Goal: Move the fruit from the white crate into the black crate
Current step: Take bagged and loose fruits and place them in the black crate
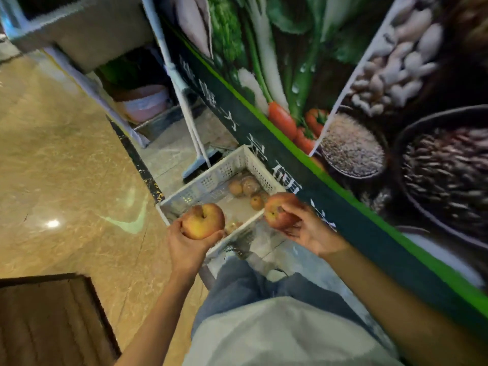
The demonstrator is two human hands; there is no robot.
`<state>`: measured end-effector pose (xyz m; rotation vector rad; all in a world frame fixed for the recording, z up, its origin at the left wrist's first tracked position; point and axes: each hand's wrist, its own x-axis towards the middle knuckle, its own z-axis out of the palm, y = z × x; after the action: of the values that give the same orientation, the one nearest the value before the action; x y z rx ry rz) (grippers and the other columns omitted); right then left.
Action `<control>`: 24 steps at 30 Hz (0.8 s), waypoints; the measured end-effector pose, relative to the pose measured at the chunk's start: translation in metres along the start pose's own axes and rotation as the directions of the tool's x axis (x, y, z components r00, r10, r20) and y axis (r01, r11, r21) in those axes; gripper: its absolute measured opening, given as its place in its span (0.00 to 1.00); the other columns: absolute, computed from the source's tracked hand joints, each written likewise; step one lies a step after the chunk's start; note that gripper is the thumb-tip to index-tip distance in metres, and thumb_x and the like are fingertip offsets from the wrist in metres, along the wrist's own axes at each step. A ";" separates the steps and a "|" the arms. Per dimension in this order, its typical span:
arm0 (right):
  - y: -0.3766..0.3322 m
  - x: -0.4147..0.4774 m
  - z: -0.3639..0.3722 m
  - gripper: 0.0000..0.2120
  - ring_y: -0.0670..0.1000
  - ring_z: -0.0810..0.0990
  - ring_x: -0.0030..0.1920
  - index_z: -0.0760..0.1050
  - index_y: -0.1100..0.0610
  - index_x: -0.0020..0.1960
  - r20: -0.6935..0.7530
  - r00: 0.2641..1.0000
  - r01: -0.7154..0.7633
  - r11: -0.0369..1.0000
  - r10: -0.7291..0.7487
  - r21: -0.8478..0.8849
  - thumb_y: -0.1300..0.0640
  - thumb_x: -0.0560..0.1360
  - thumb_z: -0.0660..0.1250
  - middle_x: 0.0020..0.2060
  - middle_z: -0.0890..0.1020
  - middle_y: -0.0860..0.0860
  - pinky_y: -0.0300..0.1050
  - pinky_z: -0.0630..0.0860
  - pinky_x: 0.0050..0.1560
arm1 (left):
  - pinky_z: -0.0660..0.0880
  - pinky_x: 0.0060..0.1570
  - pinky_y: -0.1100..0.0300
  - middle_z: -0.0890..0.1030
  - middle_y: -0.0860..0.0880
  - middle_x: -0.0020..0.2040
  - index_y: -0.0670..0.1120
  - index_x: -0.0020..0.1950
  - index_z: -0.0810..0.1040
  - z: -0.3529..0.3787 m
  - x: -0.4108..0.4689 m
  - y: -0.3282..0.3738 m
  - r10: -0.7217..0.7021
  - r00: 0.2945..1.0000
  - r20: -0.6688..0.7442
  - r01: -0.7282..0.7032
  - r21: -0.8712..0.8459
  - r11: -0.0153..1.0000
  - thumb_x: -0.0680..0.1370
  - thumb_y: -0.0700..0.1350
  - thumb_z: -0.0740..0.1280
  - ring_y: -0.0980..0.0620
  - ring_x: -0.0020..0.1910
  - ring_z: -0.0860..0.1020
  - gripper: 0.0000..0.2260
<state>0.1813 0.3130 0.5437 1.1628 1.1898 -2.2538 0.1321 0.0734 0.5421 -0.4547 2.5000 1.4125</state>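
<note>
Tan floor (66, 154); apples (202, 221) within fingers (291, 209).

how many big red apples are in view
2: the first apple in the left hand, the second apple in the right hand, both near the white crate. Its near wall may hide more.

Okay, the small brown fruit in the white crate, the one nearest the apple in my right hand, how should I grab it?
I'd come down from above through the white crate's open top and cup the small brown fruit round its middle. It is round, lies on the crate floor, and other fruit crowd its far side, while the floor nearer you is bare.
</note>
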 end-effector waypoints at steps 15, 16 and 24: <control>0.091 -0.072 -0.008 0.16 0.55 0.78 0.48 0.65 0.51 0.61 -0.549 0.836 0.404 0.701 -0.022 0.588 0.54 0.75 0.65 0.62 0.72 0.58 0.45 0.74 0.45 | 0.77 0.47 0.61 0.80 0.49 0.48 0.54 0.50 0.75 0.057 0.040 0.066 0.332 0.618 0.713 -0.397 -0.081 0.914 0.55 0.48 0.81 0.51 0.47 0.79 0.27; 0.101 -0.076 0.002 0.17 0.57 0.78 0.49 0.65 0.52 0.61 -0.571 0.821 0.431 0.668 -0.010 0.607 0.54 0.75 0.65 0.61 0.72 0.59 0.46 0.75 0.46 | 0.77 0.49 0.59 0.80 0.48 0.48 0.52 0.52 0.74 0.056 0.044 0.066 0.314 0.581 0.751 -0.409 -0.064 0.910 0.57 0.43 0.82 0.49 0.48 0.78 0.27; 0.207 -0.120 0.070 0.22 0.56 0.77 0.37 0.67 0.59 0.62 -0.774 0.614 0.691 0.369 0.154 0.622 0.51 0.73 0.68 0.41 0.76 0.56 0.42 0.74 0.34 | 0.69 0.35 0.79 0.79 0.48 0.52 0.44 0.59 0.73 0.061 0.008 0.066 0.168 0.148 0.975 -0.601 -0.046 0.798 0.64 0.37 0.79 0.55 0.44 0.76 0.27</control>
<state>0.3448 0.1252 0.5521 2.7251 0.1138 -2.9007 0.1033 0.1565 0.5603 1.0132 1.6607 0.7828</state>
